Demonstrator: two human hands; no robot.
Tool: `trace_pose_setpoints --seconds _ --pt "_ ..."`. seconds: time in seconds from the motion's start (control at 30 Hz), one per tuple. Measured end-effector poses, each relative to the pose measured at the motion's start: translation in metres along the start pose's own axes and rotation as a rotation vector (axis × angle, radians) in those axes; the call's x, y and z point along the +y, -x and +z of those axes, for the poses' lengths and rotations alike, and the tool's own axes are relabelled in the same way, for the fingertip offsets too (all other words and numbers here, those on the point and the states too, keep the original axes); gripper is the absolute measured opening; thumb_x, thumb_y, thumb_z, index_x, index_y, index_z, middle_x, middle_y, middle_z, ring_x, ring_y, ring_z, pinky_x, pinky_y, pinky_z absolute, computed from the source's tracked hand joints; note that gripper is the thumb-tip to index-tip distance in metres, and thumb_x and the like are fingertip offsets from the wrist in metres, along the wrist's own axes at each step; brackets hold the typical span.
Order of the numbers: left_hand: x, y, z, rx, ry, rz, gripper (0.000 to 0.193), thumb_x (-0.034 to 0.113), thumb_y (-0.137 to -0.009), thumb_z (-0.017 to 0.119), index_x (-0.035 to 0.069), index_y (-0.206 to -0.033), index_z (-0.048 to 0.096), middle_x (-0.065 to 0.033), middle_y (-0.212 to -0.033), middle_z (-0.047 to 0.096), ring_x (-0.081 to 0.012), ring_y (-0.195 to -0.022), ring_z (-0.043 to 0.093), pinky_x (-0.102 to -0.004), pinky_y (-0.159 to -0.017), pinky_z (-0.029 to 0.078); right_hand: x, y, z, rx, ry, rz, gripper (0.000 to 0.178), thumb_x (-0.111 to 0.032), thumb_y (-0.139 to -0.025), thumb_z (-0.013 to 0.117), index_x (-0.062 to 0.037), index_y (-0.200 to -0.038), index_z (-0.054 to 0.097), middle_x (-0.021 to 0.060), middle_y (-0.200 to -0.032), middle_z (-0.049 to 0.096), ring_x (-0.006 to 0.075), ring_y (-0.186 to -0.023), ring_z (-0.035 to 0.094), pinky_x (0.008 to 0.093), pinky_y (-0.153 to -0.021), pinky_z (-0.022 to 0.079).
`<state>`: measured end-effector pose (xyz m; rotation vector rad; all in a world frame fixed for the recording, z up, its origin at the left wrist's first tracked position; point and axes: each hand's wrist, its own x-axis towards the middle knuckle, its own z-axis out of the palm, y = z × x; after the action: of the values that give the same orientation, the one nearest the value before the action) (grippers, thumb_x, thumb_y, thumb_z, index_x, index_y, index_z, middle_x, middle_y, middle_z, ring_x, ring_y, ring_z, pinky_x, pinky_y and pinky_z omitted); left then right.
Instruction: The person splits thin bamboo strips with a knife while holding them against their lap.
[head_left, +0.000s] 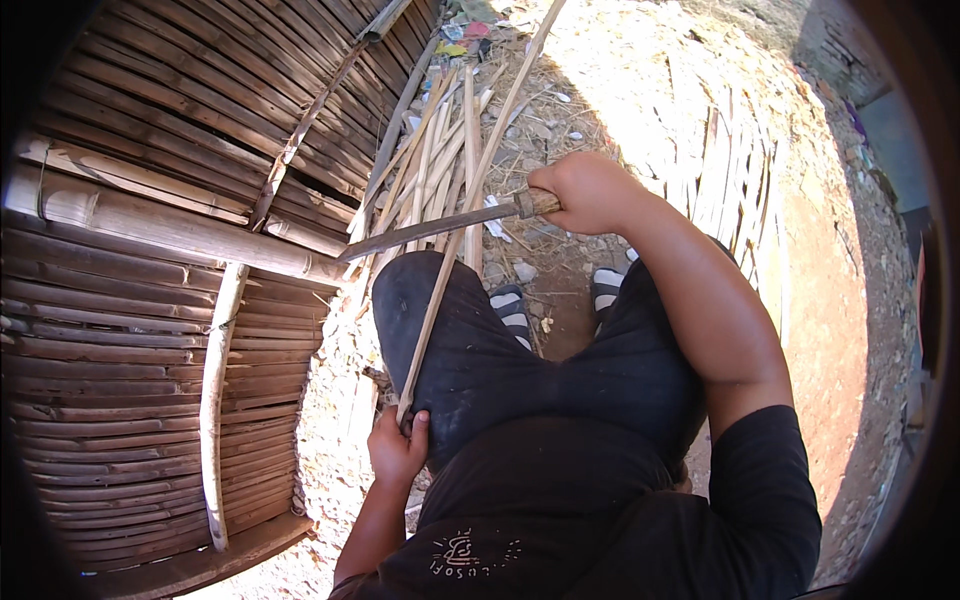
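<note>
My left hand (pixel 398 447) is closed around the near end of a long, thin bamboo strip (pixel 427 335) beside my left thigh. The strip slants up and away past my left knee to the top of the view. In my right fist (pixel 592 195) is the wooden handle of a long machete (pixel 425 229). Its dark blade points left and crosses the strip just beyond my left knee; whether the edge touches the strip I cannot tell. Below the knee level, my sandalled feet (pixel 513 318) rest on the ground.
Several split bamboo strips (pixel 425 180) lie piled on the ground ahead, along a slatted bamboo wall (pixel 110 350) on my left. More long strips (pixel 715 170) lie in sunlight at the right. Stones and coloured litter (pixel 452 47) are scattered on the dirt.
</note>
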<state>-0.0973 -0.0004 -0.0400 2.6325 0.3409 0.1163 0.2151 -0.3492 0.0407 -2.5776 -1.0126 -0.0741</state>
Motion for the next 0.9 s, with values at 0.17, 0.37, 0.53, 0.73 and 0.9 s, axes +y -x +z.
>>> trace_pose_setpoints --seconds 0.17,0.37,0.53,0.73,0.9 --pt "-0.003 0.003 -0.003 -0.019 -0.027 -0.009 0.038 0.037 -0.094 0.075 0.001 -0.098 0.064 -0.0183 -0.079 0.068 -0.0402 -0.072 0.069 -0.0475 -0.064 0.053 -0.008 -0.003 -0.009 -0.113 0.066 0.014 0.028 -0.023 -0.078 0.077 -0.0077 -0.100 0.069 0.0176 -0.085 0.071 0.0411 -0.088 0.070 0.0531 -0.078 0.055" --pt "0.001 -0.001 -0.004 -0.045 -0.048 -0.017 0.037 0.036 -0.094 0.075 0.001 -0.097 0.064 -0.0186 -0.079 0.068 -0.0409 -0.072 0.068 -0.0477 -0.065 0.053 0.020 -0.001 -0.008 0.020 -0.071 0.194 0.028 -0.027 -0.082 0.077 -0.0081 -0.101 0.070 0.0183 -0.087 0.072 0.0405 -0.090 0.071 0.0535 -0.079 0.056" --pt "0.000 -0.001 -0.004 -0.032 -0.027 0.012 0.037 0.036 -0.094 0.075 0.001 -0.097 0.064 -0.0182 -0.078 0.067 -0.0408 -0.071 0.068 -0.0479 -0.064 0.053 0.000 0.000 -0.001 -0.057 0.027 0.045 0.028 -0.025 -0.079 0.078 -0.0080 -0.100 0.069 0.0186 -0.085 0.071 0.0411 -0.086 0.070 0.0532 -0.077 0.055" --pt "-0.005 0.004 -0.005 -0.053 -0.061 -0.019 0.037 0.037 -0.094 0.075 0.001 -0.097 0.064 -0.0180 -0.078 0.068 -0.0405 -0.071 0.068 -0.0482 -0.064 0.053 -0.023 -0.002 0.001 -0.133 0.085 -0.088 0.028 -0.021 -0.074 0.078 -0.0071 -0.095 0.066 0.0175 -0.078 0.068 0.0416 -0.083 0.069 0.0529 -0.074 0.054" --pt "-0.004 0.002 -0.004 -0.029 -0.040 -0.003 0.038 0.038 -0.094 0.075 0.002 -0.096 0.064 -0.0161 -0.075 0.067 -0.0391 -0.069 0.068 -0.0477 -0.063 0.052 0.013 -0.001 -0.008 0.016 -0.016 0.155 0.028 -0.024 -0.081 0.078 -0.0068 -0.101 0.068 0.0197 -0.085 0.071 0.0425 -0.087 0.069 0.0528 -0.077 0.054"
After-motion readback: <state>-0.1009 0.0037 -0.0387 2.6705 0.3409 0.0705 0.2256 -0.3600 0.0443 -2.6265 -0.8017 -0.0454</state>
